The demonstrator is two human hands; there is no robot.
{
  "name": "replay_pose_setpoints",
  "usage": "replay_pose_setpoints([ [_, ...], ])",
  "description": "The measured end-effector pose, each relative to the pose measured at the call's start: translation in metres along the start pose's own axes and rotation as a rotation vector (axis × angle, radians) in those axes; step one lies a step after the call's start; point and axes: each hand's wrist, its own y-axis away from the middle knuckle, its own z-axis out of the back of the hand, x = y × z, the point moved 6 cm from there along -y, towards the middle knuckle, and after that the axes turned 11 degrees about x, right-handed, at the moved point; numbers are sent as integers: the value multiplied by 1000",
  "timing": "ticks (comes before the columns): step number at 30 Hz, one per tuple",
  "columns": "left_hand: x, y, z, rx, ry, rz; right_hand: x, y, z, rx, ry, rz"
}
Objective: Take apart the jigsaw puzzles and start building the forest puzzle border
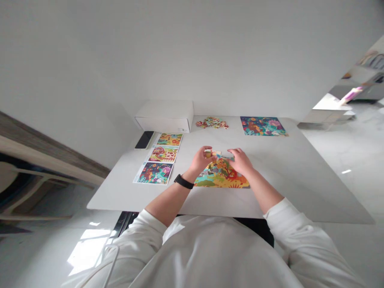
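"Take twelve as the wall side. Where's the puzzle picture (pixel 223 176)?"

"Mid-bench, at the near edge, between the forearms—likely kept close so both hands reach it comfortably."

"And the hands?"

"The left hand (pixel 200 161), at its eleven, curves thumb and fingers around small pieces (pixel 216 153); I can't tell whether it pinches one. The right hand (pixel 241 161), at one, has its fingers bent towards the left; its grip I can't make out either. They face each other, perhaps to steady that far edge."

"What's around them?"

"Three picture cards (pixel 163 153) in a column at ten, probably there for easy viewing. A dark phone (pixel 144 140) lies beyond them, beside a white box (pixel 165 114) at eleven. A heap of loose pieces (pixel 212 122) sits at twelve, a blue sea-like picture (pixel 263 126) at one."

"And the room?"

"The bench (pixel 285 172) is smooth and pale, against a plain wall (pixel 225 60). Glossy floor (pixel 354 168) shows at three; sunlight (pixel 88 246) falls at eight."
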Motion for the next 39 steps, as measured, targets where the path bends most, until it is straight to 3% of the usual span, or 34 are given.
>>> replay_pose_setpoints([
  [3,9,-3,-18,75,-332,36,-16,13,17,-79,26,-64],
  [7,4,-4,-20,58,-722,-85,-43,43,29,26,19,-100],
  [12,2,16,21,69,-810,-186,-60,89,19,169,92,-13],
  [16,22,56,43,245,-960,-95,-57,105,2,187,219,46],
  [20,29,91,37,368,-1139,-107,-49,100,-10,274,318,5],
  [27,15,102,29,430,-1225,-97,-33,101,-9,355,462,-19],
  [32,7,112,25,487,-1257,-142,-31,116,-10,370,442,74],
  [39,7,112,25,570,-1260,-305,-29,122,-9,261,376,283],
])
